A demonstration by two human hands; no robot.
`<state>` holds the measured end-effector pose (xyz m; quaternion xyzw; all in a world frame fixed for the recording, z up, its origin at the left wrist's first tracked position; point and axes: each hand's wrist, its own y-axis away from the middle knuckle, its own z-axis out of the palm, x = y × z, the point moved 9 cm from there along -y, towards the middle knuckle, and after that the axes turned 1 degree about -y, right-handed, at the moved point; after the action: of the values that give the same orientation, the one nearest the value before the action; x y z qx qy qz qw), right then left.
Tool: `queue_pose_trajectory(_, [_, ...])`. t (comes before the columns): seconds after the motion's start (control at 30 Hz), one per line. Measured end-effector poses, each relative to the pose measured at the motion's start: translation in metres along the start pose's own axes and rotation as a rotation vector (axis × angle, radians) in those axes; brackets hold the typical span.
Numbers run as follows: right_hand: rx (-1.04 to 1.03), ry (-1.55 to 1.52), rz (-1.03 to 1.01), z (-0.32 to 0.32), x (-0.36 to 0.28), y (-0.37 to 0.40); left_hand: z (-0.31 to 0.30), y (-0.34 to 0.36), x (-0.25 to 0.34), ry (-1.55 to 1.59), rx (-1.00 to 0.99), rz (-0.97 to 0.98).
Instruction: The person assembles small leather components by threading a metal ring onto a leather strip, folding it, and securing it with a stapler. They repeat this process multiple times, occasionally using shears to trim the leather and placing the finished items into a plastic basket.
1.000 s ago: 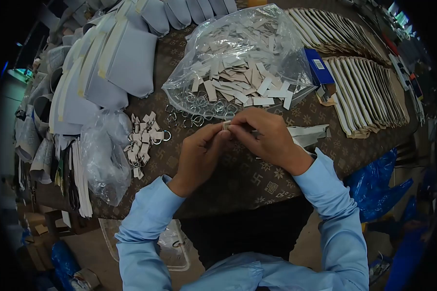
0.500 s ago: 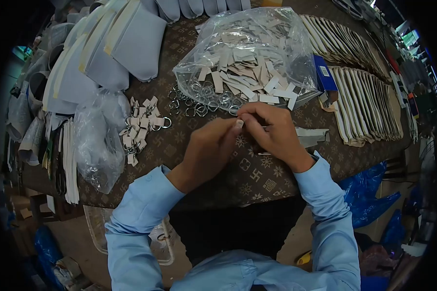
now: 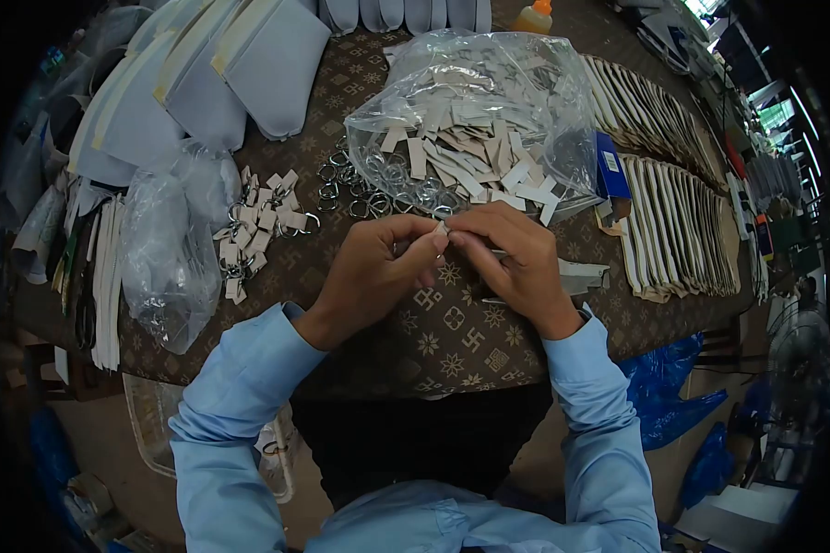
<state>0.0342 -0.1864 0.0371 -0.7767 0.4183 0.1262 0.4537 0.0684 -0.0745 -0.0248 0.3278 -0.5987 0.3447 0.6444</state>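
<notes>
Both hands meet over the table's middle. My left hand pinches a small pale tab between thumb and fingers. From the other side my right hand presses its fingertips on the same tab. Just beyond them lies an open clear plastic bag with many pale strips in and before it. Loose metal rings lie at its near left edge. Farther left is a pile of tabs with rings.
A crumpled clear bag and grey-white panels stand at the left. Rows of folded pieces and a blue box are at the right. Behind my right hand lies a grey piece. An orange-capped bottle stands at the back.
The view has shifted slightly. My left hand's fingers have changed their hold and spread a little around the tab; both hands remain together at it.
</notes>
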Motion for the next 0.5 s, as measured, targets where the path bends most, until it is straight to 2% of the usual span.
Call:
queue_pose_trajectory(0.17, [-0.005, 0.018, -0.016, 0.002, 0.001, 0.002, 0.004, 0.002, -0.003, 0.012, -0.067, -0.032])
queue_pose_trajectory(0.23, [-0.042, 0.071, -0.015, 0.005, -0.002, 0.002, 0.003, 0.001, -0.004, -0.119, -0.008, 0.073])
queue_pose_trajectory(0.3, [-0.087, 0.157, -0.063, 0.009, -0.011, 0.001, 0.001, -0.001, -0.001, -0.199, 0.064, 0.326])
queue_pose_trajectory(0.33, [-0.086, 0.209, -0.086, 0.012, -0.013, 0.002, -0.002, 0.003, 0.014, -0.374, 0.114, 0.316])
queue_pose_trajectory(0.4, [-0.106, 0.344, -0.162, 0.024, -0.021, 0.003, -0.004, 0.000, 0.002, -0.347, 0.099, 0.310])
queue_pose_trajectory(0.47, [-0.135, 0.299, -0.162, 0.030, -0.016, 0.007, -0.005, -0.002, 0.005, -0.478, 0.122, 0.413])
queue_pose_trajectory(0.5, [-0.155, 0.281, -0.136, 0.032, -0.009, 0.009, -0.005, -0.008, -0.004, -0.505, 0.116, 0.399])
